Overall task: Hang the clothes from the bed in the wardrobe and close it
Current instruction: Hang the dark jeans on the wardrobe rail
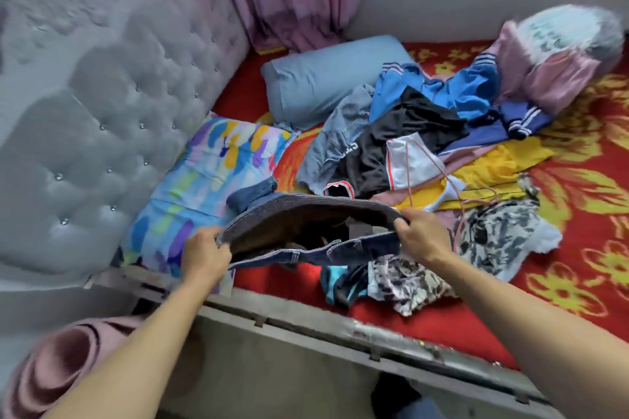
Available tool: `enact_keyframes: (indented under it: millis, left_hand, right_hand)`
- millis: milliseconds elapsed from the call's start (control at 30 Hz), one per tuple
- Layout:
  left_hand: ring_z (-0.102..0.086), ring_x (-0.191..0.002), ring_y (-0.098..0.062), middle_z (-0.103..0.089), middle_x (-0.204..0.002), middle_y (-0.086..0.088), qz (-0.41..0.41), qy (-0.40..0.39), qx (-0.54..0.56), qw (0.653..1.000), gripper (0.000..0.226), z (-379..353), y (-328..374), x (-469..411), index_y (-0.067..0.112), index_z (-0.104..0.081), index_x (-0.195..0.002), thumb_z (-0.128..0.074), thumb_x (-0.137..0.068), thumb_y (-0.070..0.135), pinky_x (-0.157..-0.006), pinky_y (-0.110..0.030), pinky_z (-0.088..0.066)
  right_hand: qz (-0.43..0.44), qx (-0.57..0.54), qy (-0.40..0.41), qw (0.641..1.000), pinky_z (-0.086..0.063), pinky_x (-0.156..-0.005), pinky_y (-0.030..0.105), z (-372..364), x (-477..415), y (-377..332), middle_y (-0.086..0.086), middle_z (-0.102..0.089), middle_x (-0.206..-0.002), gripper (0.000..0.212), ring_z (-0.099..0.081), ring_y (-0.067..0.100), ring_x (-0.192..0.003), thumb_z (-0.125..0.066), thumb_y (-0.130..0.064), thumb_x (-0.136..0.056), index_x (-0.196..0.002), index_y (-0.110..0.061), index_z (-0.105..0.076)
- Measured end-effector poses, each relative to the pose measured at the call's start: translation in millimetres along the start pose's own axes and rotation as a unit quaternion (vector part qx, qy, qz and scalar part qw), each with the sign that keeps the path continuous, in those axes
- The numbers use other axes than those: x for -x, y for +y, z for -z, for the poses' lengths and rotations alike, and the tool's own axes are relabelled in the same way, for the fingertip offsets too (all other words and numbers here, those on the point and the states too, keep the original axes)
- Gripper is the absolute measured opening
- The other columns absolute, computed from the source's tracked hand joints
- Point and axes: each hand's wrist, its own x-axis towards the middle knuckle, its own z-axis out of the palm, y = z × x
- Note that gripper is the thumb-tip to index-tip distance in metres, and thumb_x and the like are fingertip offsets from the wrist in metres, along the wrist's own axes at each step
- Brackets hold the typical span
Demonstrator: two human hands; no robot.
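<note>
Head view.
- Nearest the lens: my left forearm (136, 343) and right forearm (544, 309), both reaching over the grey bed rail (306, 326). A pink roll (58, 367) stands at lower left, off the bed.
- Left hand (207, 253): fingers curled, pinching the left end of the jeans (289, 211) at the waistband.
- Right hand (420, 235): fingers curled over the right end of the same waistband, thumb underneath.
- The waistband is stretched open between the two hands and lifted just above the bed (578, 248), at its near edge. The legs trail back onto a patterned pillow (211, 160).
- Beyond the jeans is the pile (408, 146): blue, black, white, yellow and printed pieces, loose and overlapping on the red sheet. More printed cloth (401, 286) lies just under my right wrist.
- A thin pink hanger (442, 172), as far as I can tell, rests on the pile, touching no hand.
- A blue pillow (316, 82) lies behind the pile.

Progress, judged:
- Early. One garment is in hand, with no hanger in it yet.
- The pile looks largely untouched.
- The wardrobe is not in view, so I cannot tell what already hangs there or whether it is open.
- Left to do: hang the jeans, then the rest, then close the door.
</note>
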Motion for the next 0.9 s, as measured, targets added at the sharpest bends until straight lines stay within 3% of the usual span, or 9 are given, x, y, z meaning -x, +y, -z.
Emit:
enact_keyframes:
  millis: [67,200,300,400,533,633,733,800,900]
  left_hand:
    - [-0.059,-0.08,-0.045,-0.063,-0.078,-0.028,-0.02,0.051,0.016,0.998,0.013,40,-13,13,-0.001,-0.07,-0.078,-0.061,-0.071,-0.007,-0.07,-0.044,-0.045]
    - [-0.062,-0.091,-0.043,-0.067,-0.097,-0.025,-0.055,0.142,0.057,0.987,0.037,131,-42,57,0.005,-0.075,-0.099,-0.054,-0.069,-0.002,-0.086,-0.042,-0.048]
    - [-0.064,-0.09,-0.04,-0.07,-0.095,-0.024,-0.094,0.191,0.094,0.973,0.035,194,-52,90,0.005,-0.075,-0.099,-0.057,-0.071,-0.007,-0.082,-0.038,-0.049]
    - [-0.061,-0.08,-0.041,-0.065,-0.084,-0.027,-0.139,0.244,0.122,0.952,0.025,250,-49,109,0.001,-0.074,-0.095,-0.057,-0.076,0.004,-0.072,-0.037,-0.044]
    - [-0.057,-0.075,-0.029,-0.062,-0.08,-0.024,-0.178,0.287,0.19,0.922,0.019,305,-34,123,0.001,-0.07,-0.088,-0.055,-0.088,0.013,-0.069,-0.038,-0.041]
    - [-0.042,-0.07,-0.015,-0.054,-0.068,-0.004,-0.155,0.296,0.328,0.884,0.018,338,-10,130,0.008,-0.057,-0.076,-0.048,-0.088,0.017,-0.064,-0.037,-0.039]
    - [-0.035,-0.061,-0.007,-0.04,-0.065,0.011,-0.138,0.296,0.4,0.856,0.012,358,18,138,0.013,-0.048,-0.078,-0.043,-0.089,0.015,-0.065,-0.029,-0.032]
    - [-0.036,-0.06,-0.005,-0.041,-0.066,0.011,-0.145,0.289,0.397,0.859,0.011,361,34,138,0.013,-0.047,-0.082,-0.042,-0.091,0.014,-0.066,-0.026,-0.031]
    - [-0.046,-0.077,-0.016,-0.054,-0.081,0.001,-0.183,0.273,0.36,0.874,0.021,346,54,129,0.025,-0.046,-0.076,-0.04,-0.092,0.013,-0.068,-0.029,-0.036]
  right_hand:
    - [0.026,-0.019,0.043,0.999,-0.034,-0.062,0.033,30,22,-24,0.008,-0.065,-0.083,0.02,-0.061,0.032,-0.084,-0.049,-0.026,-0.091,-0.085,-0.019,-0.066]
    - [0.089,-0.004,0.157,0.984,-0.037,-0.061,0.035,87,81,-78,0.012,-0.068,-0.084,0.035,-0.058,0.032,-0.078,-0.039,-0.036,-0.078,-0.08,-0.013,-0.066]
    - [0.127,0.002,0.235,0.964,-0.038,-0.064,0.036,127,125,-125,0.016,-0.068,-0.084,0.036,-0.059,0.037,-0.08,-0.04,-0.035,-0.078,-0.077,-0.009,-0.064]
    - [0.143,-0.02,0.308,0.94,-0.042,-0.07,0.039,166,161,-161,0.014,-0.066,-0.092,0.037,-0.058,0.037,-0.087,-0.041,-0.031,-0.08,-0.078,-0.005,-0.066]
    - [0.166,-0.143,0.338,0.915,-0.041,-0.068,0.042,225,204,-193,0.011,-0.058,-0.076,0.033,-0.052,0.027,-0.072,-0.041,-0.022,-0.079,-0.066,0.003,-0.058]
    - [0.199,-0.22,0.349,0.889,-0.026,-0.053,0.039,263,236,-213,0.002,-0.028,-0.058,0.025,-0.028,0.01,-0.055,-0.04,-0.021,-0.076,-0.053,-0.01,-0.038]
    - [0.225,-0.288,0.367,0.855,-0.018,-0.053,0.037,289,265,-230,-0.005,-0.024,-0.057,0.024,-0.02,0.003,-0.05,-0.04,-0.02,-0.076,-0.053,-0.02,-0.033]
    - [0.243,-0.308,0.378,0.839,-0.018,-0.055,0.04,301,274,-232,-0.004,-0.025,-0.057,0.022,-0.022,0.004,-0.052,-0.04,-0.02,-0.077,-0.056,-0.014,-0.041]
    - [0.245,-0.31,0.381,0.836,-0.019,-0.056,0.04,313,273,-222,-0.001,-0.027,-0.058,0.021,-0.024,0.007,-0.055,-0.041,-0.019,-0.078,-0.061,-0.008,-0.045]
